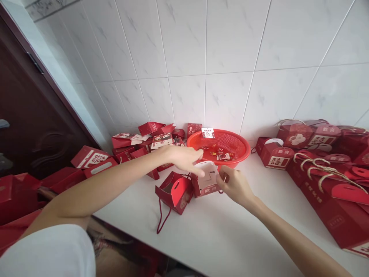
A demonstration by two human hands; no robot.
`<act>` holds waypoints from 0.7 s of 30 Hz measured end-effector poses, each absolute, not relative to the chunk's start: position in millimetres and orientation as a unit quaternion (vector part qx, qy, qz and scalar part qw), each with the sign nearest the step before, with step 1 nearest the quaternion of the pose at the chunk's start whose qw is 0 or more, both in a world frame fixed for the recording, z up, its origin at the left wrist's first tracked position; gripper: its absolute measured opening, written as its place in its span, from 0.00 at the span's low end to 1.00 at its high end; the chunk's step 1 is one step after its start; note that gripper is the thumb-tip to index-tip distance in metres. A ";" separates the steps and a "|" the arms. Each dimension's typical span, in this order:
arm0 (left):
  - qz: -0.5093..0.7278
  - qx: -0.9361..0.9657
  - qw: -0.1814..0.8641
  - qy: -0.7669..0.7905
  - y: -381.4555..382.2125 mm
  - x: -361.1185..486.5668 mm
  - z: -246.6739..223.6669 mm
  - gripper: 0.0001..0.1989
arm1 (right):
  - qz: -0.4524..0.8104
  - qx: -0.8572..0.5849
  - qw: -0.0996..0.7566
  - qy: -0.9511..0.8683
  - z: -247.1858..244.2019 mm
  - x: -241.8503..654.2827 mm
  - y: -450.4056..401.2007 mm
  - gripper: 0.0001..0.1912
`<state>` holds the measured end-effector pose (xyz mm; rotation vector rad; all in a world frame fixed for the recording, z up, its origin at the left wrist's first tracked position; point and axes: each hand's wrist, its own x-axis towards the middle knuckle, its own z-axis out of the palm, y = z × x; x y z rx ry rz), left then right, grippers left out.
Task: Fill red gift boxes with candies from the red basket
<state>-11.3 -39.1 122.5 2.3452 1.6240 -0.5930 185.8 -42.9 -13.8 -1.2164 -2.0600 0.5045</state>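
A small red and white gift box stands on the white table in front of me, its pale flap raised. At its right side my right hand is closed, thumb and fingers pinching the box's edge. Over the box's left top reaches my left hand, its fingers stretched out; whether they touch the flap I cannot tell. Just left of this box leans another red gift box with its top open and a dark red cord handle hanging down. Behind both hands is a red plastic basket with several small wrapped candies inside.
Many red gift boxes are piled to the left and along the tiled wall. On the right stand rows of closed red boxes with twine handles. A white card rests on the basket's back rim.
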 end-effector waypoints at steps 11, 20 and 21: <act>-0.329 0.708 0.135 0.610 -57.0 -34.0 105.3 0.55 | 0.168 -0.487 0.340 -0.787 -5.7 203.7 -33.8 0.12; -0.363 0.731 0.138 0.560 -50.3 -39.6 103.6 0.48 | 0.146 -0.477 0.340 -0.797 23.3 229.0 -33.5 0.22; -0.359 0.735 0.140 0.558 -49.9 -40.0 103.8 0.48 | 0.138 -0.476 0.340 -0.799 25.2 232.1 -32.9 0.23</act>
